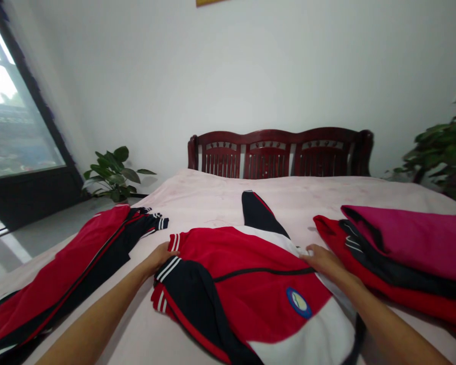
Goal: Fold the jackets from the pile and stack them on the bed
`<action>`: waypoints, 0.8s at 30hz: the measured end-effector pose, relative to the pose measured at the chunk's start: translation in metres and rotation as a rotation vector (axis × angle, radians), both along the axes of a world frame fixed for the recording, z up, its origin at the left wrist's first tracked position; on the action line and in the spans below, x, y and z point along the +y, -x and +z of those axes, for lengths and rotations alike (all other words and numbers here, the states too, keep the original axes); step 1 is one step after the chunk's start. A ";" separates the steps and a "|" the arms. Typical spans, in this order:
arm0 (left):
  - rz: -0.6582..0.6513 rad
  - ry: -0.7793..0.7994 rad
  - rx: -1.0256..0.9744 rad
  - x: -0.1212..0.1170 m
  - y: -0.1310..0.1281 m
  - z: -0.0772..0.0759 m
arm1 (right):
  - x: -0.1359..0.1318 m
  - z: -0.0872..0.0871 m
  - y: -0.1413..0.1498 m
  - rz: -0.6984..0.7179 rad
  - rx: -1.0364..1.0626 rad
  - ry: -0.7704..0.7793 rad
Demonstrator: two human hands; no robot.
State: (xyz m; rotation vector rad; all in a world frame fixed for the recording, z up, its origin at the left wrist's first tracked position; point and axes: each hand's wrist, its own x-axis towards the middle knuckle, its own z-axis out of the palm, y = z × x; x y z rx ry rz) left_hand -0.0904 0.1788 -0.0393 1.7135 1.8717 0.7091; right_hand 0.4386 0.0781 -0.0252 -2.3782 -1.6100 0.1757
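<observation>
A red, black and white sports jacket (251, 284) with a round blue badge lies spread on the pale pink bed (213, 197) in front of me. My left hand (157, 257) rests at the jacket's left edge, beside a striped cuff, fingers curled on the fabric. My right hand (321, 259) lies on the jacket's right edge, fingers closed on the white part. A black sleeve (258, 213) stretches away toward the headboard.
Red and black trousers (68, 274) lie at the left of the bed. A stack of red, black and magenta clothes (403, 253) sits at the right. A dark wooden headboard (281, 152), potted plants (114, 175) and a window (11, 111) surround the bed.
</observation>
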 end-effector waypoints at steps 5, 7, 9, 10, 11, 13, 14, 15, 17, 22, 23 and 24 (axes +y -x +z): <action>0.028 -0.214 0.035 0.014 0.004 0.020 | 0.001 0.034 -0.014 -0.054 -0.109 -0.107; 0.043 -0.255 0.059 0.018 0.004 0.027 | 0.000 0.041 -0.022 -0.081 -0.136 -0.112; 0.017 -0.282 0.071 0.014 0.001 0.030 | -0.004 0.039 -0.023 -0.071 -0.157 -0.084; -0.011 -0.296 0.069 0.009 -0.002 0.030 | -0.007 0.035 -0.021 -0.057 -0.174 -0.079; -0.068 -0.305 0.064 0.002 -0.005 0.030 | -0.012 0.029 -0.017 -0.042 -0.202 -0.097; -0.293 -0.287 0.052 -0.017 -0.010 0.029 | -0.025 0.018 -0.003 0.007 -0.271 -0.214; -0.449 -0.263 0.060 -0.028 -0.012 0.029 | -0.035 0.013 0.006 0.046 -0.291 -0.302; -0.611 -0.237 0.086 -0.038 -0.014 0.029 | -0.045 0.010 0.016 0.098 -0.286 -0.393; -0.854 -0.214 0.200 -0.058 -0.017 0.030 | -0.068 0.009 0.038 0.239 -0.185 -0.511; -0.857 -0.337 0.466 -0.098 -0.020 0.034 | -0.134 0.012 0.086 0.579 0.267 -0.253; -0.846 -0.360 0.474 -0.106 -0.019 0.034 | -0.146 0.010 0.092 0.639 0.284 -0.206; -0.843 -0.372 0.472 -0.116 -0.018 0.035 | -0.156 0.006 0.098 0.707 0.269 -0.184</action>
